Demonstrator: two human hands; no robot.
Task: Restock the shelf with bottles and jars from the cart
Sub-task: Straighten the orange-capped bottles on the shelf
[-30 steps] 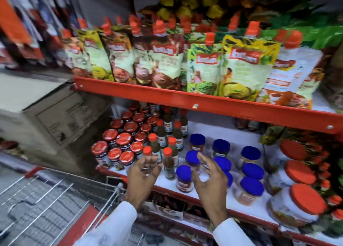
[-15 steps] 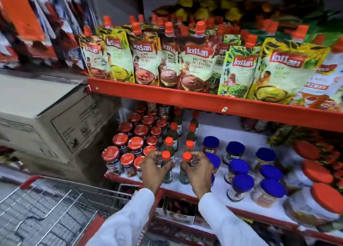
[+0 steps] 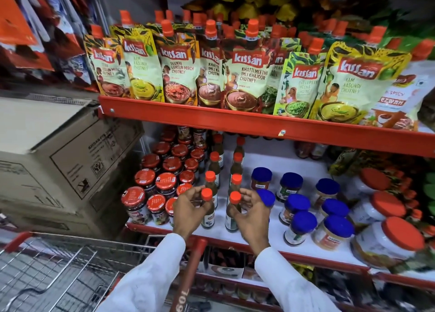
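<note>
Each hand's fingers pinch one orange-capped sauce bottle: left hand (image 3: 188, 209) on left bottle (image 3: 207, 208), right hand (image 3: 251, 214) on right bottle (image 3: 233, 211).

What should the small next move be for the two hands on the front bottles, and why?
Probably let go and draw both hands back toward the cart. The left hand and right hand each grip an orange-capped bottle, and, that appears to stand upright on the white shelf, in line with the bottle rows behind.
</note>
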